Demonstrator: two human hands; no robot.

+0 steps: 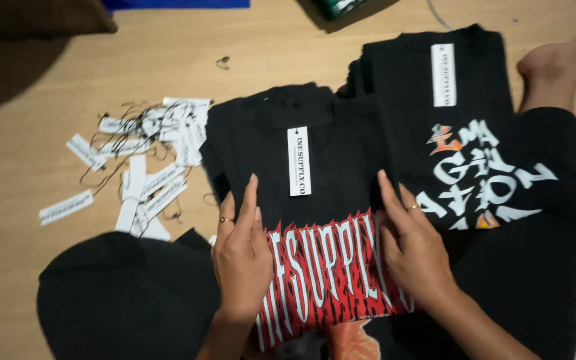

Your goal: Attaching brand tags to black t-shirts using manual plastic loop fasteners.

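Black cotton everywhere, so honestly easy to lose an edge. The folded shirt (301, 200) with the red print sits right in front of me on the wood floor (28, 173), and my left hand (243, 257) and right hand (411, 250) both lie flat on it, fingers spread, gripping nothing. Its white paper tag (299, 161) is up by the collar. Just right of that shirt is the second stack (448, 113); if I drag my palms the fold could slide into it. Left of the shirt, the loose tags (145, 167) with strings could snag the fabric.
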